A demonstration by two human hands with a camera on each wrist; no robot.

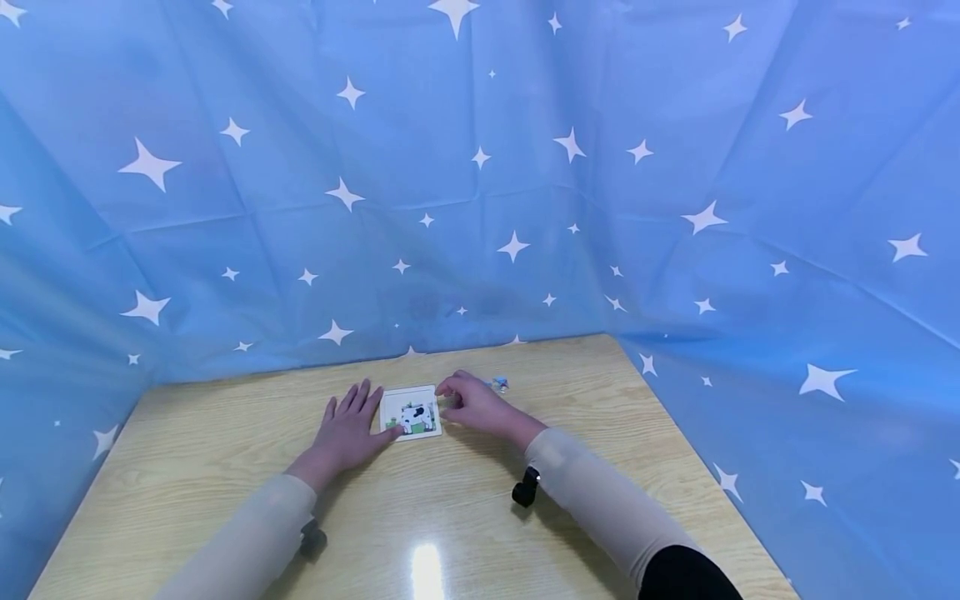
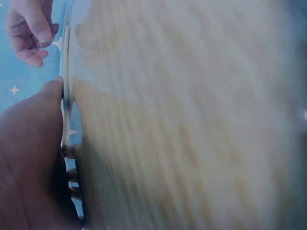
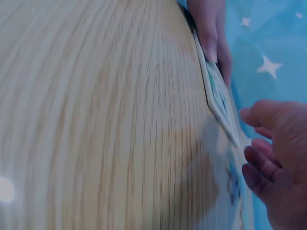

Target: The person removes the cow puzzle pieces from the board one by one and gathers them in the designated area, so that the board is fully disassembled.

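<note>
A flat, pale-framed puzzle board (image 1: 409, 392) with a black-and-white cow picture (image 1: 417, 415) lies on the table. My left hand (image 1: 347, 435) rests at its left side with fingers spread, the thumb pressing on the front part of the picture. At the board's right edge hovers my right hand (image 1: 476, 406), fingers loosely bent. The right wrist view shows this right hand (image 3: 278, 153) with nothing between thumb and fingers. Small blue pieces (image 1: 500, 383) lie just behind and right of the right hand, and also appear as pieces (image 3: 233, 182) beside its fingertips.
The light wooden table (image 1: 225, 442) ends at the back against a blue curtain (image 1: 420, 167) with white stars. Wrist cameras are strapped on both sleeves; the right one (image 1: 526, 487) hangs low over the table.
</note>
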